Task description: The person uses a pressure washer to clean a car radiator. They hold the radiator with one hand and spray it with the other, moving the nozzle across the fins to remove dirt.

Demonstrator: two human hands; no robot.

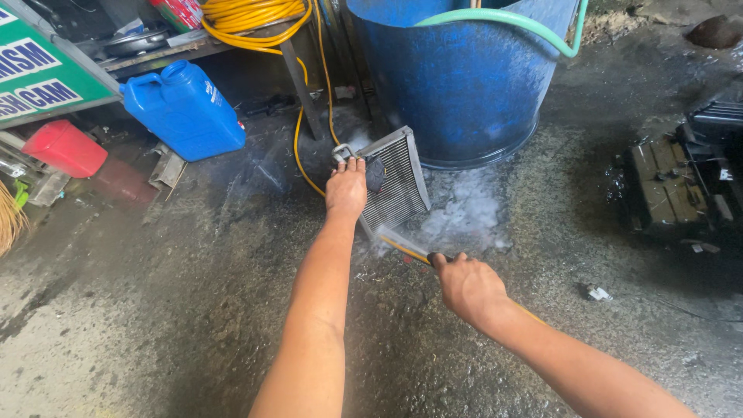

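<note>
A grey finned radiator core [398,182] stands tilted on the wet concrete in front of a big blue tub [464,85]. My left hand [346,188] grips the core's left edge near its metal pipe fitting and holds it up. My right hand [467,285] is closed around a thin yellow spray hose [406,249], whose tip points at the core's lower corner and throws a blur of water. White foam [464,213] lies on the floor beside the core.
A green hose [503,19] hangs over the tub's rim. A blue jerrycan [186,108] and a red container [66,147] sit at the left under a bench with coiled yellow hose [248,19]. Dark machine parts [681,186] lie at the right.
</note>
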